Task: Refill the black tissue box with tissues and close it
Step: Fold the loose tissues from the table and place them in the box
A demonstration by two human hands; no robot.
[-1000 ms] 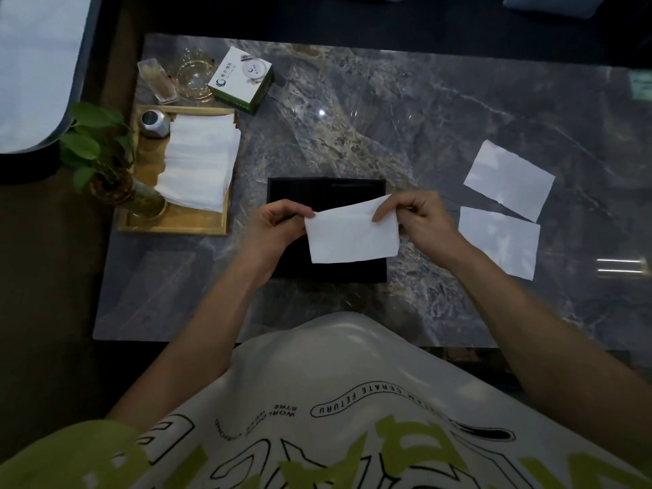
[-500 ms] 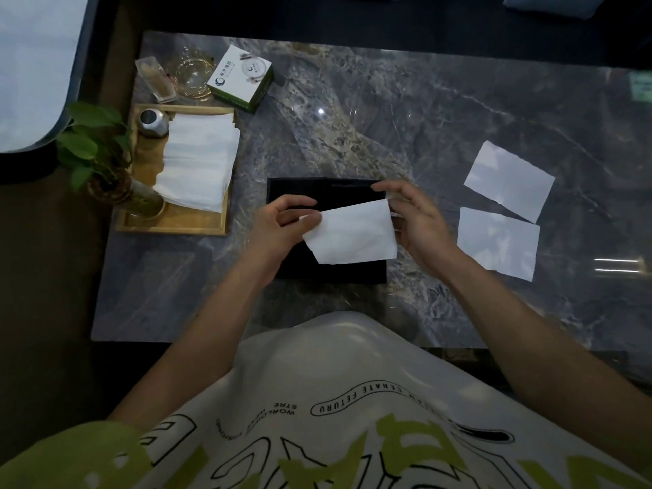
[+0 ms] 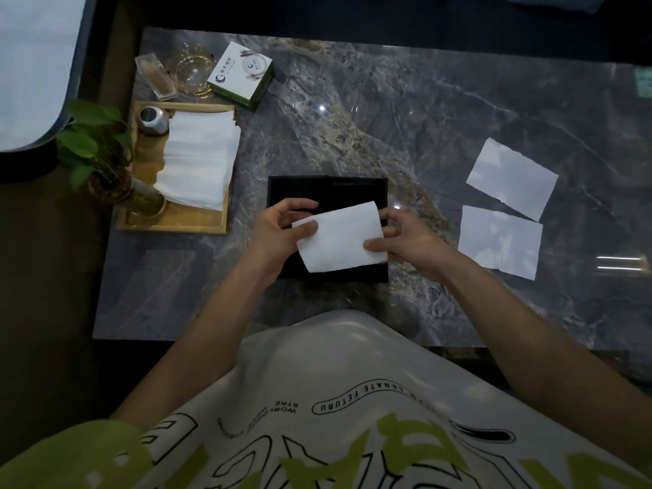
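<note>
The black tissue box [image 3: 352, 192] lies flat on the marble table, in front of me at the centre. Both hands hold one white tissue [image 3: 340, 241] just above it. My left hand [image 3: 278, 234] pinches the tissue's left edge, thumb on top. My right hand [image 3: 405, 241] grips its right edge, thumb on the lower corner. The tissue and hands hide much of the box top. A stack of white tissues [image 3: 199, 164] rests on the wooden tray [image 3: 173, 225] to the left. Two single tissues [image 3: 511, 178] [image 3: 499, 241] lie flat on the table to the right.
On the tray's left side stand a potted green plant [image 3: 102, 160] and a small metal canister [image 3: 152, 120]. Behind the tray are a glass ashtray [image 3: 192, 70], a clear small container [image 3: 155, 77] and a white-and-green carton [image 3: 241, 75]. The table's near edge [image 3: 211, 338] is close to my body.
The tissue has dropped lower over the box and tilted, its top edge curling. My right hand shifted from the top right corner to the lower right edge; my left thumb now lies on top.
</note>
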